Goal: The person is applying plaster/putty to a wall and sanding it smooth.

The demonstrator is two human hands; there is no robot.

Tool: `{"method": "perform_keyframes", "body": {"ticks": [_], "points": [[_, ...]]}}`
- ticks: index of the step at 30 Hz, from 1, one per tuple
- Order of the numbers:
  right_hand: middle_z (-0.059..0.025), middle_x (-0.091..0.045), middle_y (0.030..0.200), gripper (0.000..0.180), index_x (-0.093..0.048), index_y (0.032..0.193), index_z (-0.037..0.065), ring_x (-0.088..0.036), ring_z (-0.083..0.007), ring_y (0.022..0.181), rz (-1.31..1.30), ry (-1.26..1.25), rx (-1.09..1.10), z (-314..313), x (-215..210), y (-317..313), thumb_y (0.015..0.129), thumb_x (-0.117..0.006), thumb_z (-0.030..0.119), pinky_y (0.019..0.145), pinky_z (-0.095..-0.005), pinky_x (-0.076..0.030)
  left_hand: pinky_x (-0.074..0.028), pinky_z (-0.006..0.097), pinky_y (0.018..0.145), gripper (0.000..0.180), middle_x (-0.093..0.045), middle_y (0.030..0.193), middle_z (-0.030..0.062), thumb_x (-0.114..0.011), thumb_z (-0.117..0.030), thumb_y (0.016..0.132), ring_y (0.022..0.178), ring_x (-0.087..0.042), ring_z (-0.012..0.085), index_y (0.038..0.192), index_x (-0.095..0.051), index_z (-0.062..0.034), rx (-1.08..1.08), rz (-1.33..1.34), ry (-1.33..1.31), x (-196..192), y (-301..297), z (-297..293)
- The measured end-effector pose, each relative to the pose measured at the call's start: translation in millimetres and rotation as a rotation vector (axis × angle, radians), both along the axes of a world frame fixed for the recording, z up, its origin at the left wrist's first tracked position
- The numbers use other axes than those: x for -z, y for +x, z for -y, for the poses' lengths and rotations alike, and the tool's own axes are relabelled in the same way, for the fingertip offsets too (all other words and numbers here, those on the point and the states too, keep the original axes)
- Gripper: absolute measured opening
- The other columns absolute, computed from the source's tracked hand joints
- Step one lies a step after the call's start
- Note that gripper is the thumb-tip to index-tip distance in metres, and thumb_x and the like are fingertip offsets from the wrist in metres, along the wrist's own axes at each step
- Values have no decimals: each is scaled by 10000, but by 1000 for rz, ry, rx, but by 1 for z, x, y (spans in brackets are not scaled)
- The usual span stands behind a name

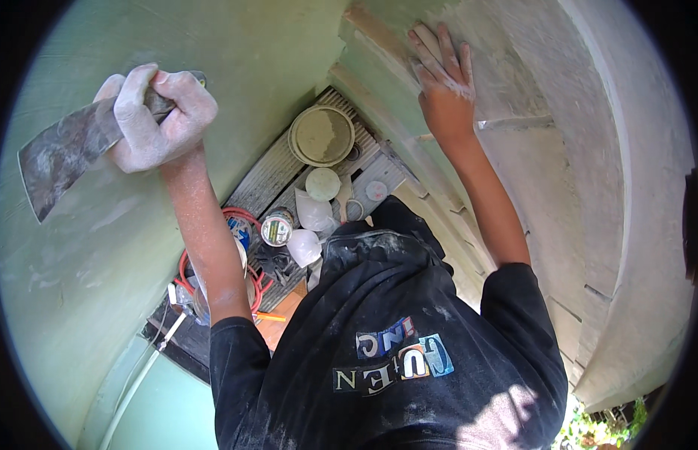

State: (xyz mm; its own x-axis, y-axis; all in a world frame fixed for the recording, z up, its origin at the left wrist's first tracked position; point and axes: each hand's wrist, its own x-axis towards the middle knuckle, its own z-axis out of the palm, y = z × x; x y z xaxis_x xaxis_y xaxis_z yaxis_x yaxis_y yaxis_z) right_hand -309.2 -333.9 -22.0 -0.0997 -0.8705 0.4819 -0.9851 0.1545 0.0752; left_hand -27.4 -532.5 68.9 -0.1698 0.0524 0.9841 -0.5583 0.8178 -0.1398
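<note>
My left hand (165, 120), coated in white powder, is raised at the upper left. Its fingers are wrapped round a putty knife (64, 154), whose wide grey blade points down to the left. Beyond the blade is the pale green wall (86, 217); whether they touch I cannot tell. My right hand (445, 71), also powdery on the fingers, lies spread and flat against the rough, patchy plaster surface (506, 67) at the upper right. Nothing shows in that hand.
Below stands a corrugated platform (270, 176) with a round tub of greyish paste (319, 135), a round lid (323, 184), white plastic bags (313, 214) and a labelled can (277, 227). A red hose (185, 274) coils beside them. Ledges (461, 210) run down the right.
</note>
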Motion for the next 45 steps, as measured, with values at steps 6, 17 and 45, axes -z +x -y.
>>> {"method": "perform_keyframes", "body": {"ticks": [6, 17, 45], "points": [[3, -536, 1462, 336, -731, 1002, 60, -380, -291, 1440, 82, 0, 67, -81, 15, -1, 722, -586, -56, 1165, -518, -312, -347, 287, 459, 115, -556, 692, 73, -552, -2, 733, 528, -463, 173, 789, -640, -49, -19, 48, -125, -3, 4, -2], [-28, -549, 1441, 504, -716, 1089, 64, -369, -293, 1442, 181, -119, -68, 13, -4, 8, 654, -550, -130, 1185, -536, -280, -457, 332, 529, 70, -612, 748, 96, -581, -15, 747, 591, -567, 215, 808, -615, -22, -32, 95, -31, -4, 5, -7], [-194, -546, 1427, 421, -589, 1332, -21, -461, -307, 1385, 1348, -273, -228, -188, 0, 43, 916, -629, 23, 1145, -423, -338, -472, 261, 734, 572, -630, 920, 43, -450, -542, 1026, 802, -587, 102, 1137, -606, -3, 1026, -571, 2169, 129, -127, -300]]}}
